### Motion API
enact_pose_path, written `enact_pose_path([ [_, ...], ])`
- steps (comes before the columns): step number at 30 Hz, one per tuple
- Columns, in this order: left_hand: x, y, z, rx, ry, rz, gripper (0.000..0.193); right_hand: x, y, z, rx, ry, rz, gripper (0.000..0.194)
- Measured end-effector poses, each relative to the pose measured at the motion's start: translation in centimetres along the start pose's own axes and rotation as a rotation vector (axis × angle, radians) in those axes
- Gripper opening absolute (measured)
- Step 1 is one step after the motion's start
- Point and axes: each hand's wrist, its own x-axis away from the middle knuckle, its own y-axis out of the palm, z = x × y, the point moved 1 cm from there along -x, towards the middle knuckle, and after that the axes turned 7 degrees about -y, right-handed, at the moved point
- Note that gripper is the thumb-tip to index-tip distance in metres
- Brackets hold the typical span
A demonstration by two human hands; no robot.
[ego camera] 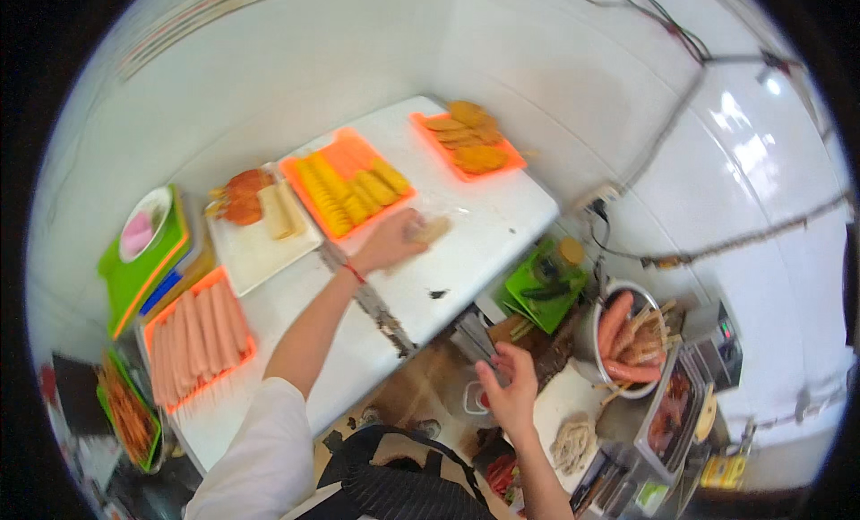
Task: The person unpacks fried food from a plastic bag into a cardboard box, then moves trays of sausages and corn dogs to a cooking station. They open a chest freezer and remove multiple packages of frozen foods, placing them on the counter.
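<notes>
My left hand [393, 241] is stretched over the white table [484, 218], its fingers at a pale, blurred item [432, 231] in a clear wrapper; whether they grip it is unclear. Just behind it lies an orange tray [346, 150] of yellow, ridged food pieces [366, 197]. To its left, a white tray [259, 268] holds reddish food [243, 194] and pale rolls [277, 211]. Off the table's near edge, my right hand [508, 385] hangs with fingers apart and nothing visible in it.
Sausages [201, 332] fill an orange tray at left, beside a stacked green tray [138, 271] and bowl [161, 204]. Browned flat pieces [470, 134] lie at the back. At right stand a green basket [551, 312], a metal pot [645, 291] with skewers and sausages, and a steel pan [672, 412].
</notes>
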Motion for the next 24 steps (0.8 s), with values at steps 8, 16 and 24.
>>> enact_pose_path([
  [8, 18.0, -1.6, 9.4, 0.494, 0.187, 0.018, 0.051, -5.7, 4.0, -13.0, -0.355, -0.090, -0.404, 0.047],
  [16, 38.1, -4.3, 11.0, 0.278, -0.244, 0.549, 0.060, 1.8, 12.4, -18.4, -0.383, -0.424, -1.061, 0.018],
  [24, 53.4, -6.0, 14.3, 0.060, -0.437, 0.806, 0.038, 11.7, 17.9, -23.7, -0.596, -0.618, -1.565, 0.021],
])
